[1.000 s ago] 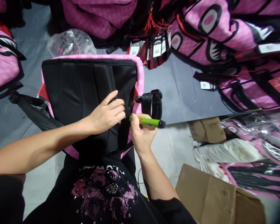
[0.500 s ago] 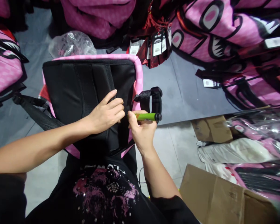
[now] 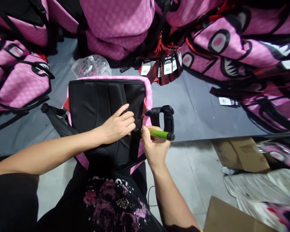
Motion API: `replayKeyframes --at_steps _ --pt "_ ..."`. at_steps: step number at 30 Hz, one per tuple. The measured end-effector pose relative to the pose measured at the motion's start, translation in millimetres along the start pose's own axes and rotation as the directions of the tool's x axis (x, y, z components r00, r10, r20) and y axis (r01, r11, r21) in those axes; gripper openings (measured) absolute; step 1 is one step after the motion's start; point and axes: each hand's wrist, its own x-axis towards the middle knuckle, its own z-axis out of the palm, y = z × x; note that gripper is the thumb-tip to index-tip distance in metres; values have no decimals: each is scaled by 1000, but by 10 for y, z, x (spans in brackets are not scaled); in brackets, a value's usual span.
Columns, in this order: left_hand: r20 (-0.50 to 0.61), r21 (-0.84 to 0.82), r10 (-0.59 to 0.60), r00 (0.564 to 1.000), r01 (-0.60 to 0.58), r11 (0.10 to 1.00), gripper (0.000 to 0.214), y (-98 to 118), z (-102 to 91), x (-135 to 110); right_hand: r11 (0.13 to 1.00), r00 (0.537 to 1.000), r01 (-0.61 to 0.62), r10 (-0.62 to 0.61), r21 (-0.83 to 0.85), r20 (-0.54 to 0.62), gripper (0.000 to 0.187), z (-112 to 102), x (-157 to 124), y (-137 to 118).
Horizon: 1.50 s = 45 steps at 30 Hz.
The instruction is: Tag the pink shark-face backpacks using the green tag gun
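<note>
A pink backpack (image 3: 148, 93) with a black padded back panel (image 3: 84, 100) lies back side up at the table's front edge, against my body. My left hand (image 3: 119, 125) rests on the panel with its fingers stretched out. Just right of it, my right hand (image 3: 156, 146) grips a green marker pen (image 3: 159, 133) with a black end. The pen's tip points left, toward the panel near my left fingertips; whether it touches is hard to see. One black shoulder strap (image 3: 59, 120) sticks out on the left, another (image 3: 168, 117) on the right.
Pink backpacks (image 3: 118, 22) are heaped along the back and both sides of the grey table (image 3: 183, 106). Red and black hang tags (image 3: 168, 66) and a clear plastic bag (image 3: 91, 66) lie beyond the backpack. Cardboard boxes (image 3: 241, 154) stand on the floor at the right.
The view has tilted, so everything sits lower and mostly farther right in the picture. Against the backpack, both hands and the marker pen stay in nearly the same place.
</note>
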Motion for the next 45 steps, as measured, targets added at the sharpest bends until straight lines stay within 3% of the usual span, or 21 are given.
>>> replayKeyframes --at_steps 3,5,7,9,11,14,17,20,22,24,26,28,30,33,35,36,38,41,43,45 --pt "55 12 35 998 -36 999 27 -70 -84 55 1000 1000 13 -13 5 9 21 -10 1 -33" --pt "158 -4 106 982 -107 994 26 -159 -161 145 1000 1000 26 -26 13 -15 21 -42 -10 -54" --pt "305 -37 167 938 -163 986 24 -256 -245 260 997 997 50 -46 61 -68 20 -91 -49 -66" --pt "442 -39 170 881 -170 985 24 -326 -343 366 983 989 141 -135 113 -59 20 -142 -116 -78" --pt "509 -22 129 851 -137 990 22 -346 -491 424 944 954 301 -299 133 -34 23 -182 -191 -112" --pt "482 -17 59 874 -58 998 19 -263 -890 403 844 853 516 -522 150 -1 29 -241 -257 -255" --pt "437 76 -93 895 66 995 20 -66 -1445 329 751 763 638 -646 169 -8 40 -341 -188 -513" --pt "396 189 -323 860 268 945 24 173 -1822 252 722 712 666 -690 184 129 53 -407 34 -744" --pt "366 215 -454 813 401 891 24 324 -1825 147 682 625 702 -728 205 281 45 -362 180 -796" --pt "370 192 -544 754 510 838 22 443 -1648 -13 566 472 792 -805 230 358 31 -244 244 -748" --pt "400 136 -570 717 569 811 20 490 -1406 -179 425 329 872 -875 241 354 25 -89 223 -631" --pt "437 76 -529 728 556 828 19 436 -1240 -307 353 283 913 -910 207 305 28 67 161 -502" --pt "428 33 -467 773 504 863 17 292 -1220 -384 357 310 922 -914 153 262 33 198 103 -419" --pt "226 51 -481 847 482 874 20 -15 -1346 -409 394 361 911 -904 121 231 36 324 63 -396" --pt "122 71 -486 865 481 874 41 -226 -1362 -366 408 378 905 -902 123 207 37 372 47 -393" --pt "140 74 -475 869 470 880 62 -320 -1320 -327 420 395 900 -899 118 188 37 390 30 -380" --pt "252 81 -470 846 466 881 93 -471 -1143 -216 480 462 871 -873 103 158 35 414 -29 -323" --pt "375 142 -506 777 491 859 82 -597 -804 -13 598 577 795 -797 101 181 31 398 -140 -186" --pt "412 173 -510 755 485 857 73 -622 -649 87 636 604 764 -764 107 228 31 352 -172 -100" --pt "429 176 -482 764 453 874 78 -610 -593 120 647 601 753 -750 118 278 34 295 -151 -40"
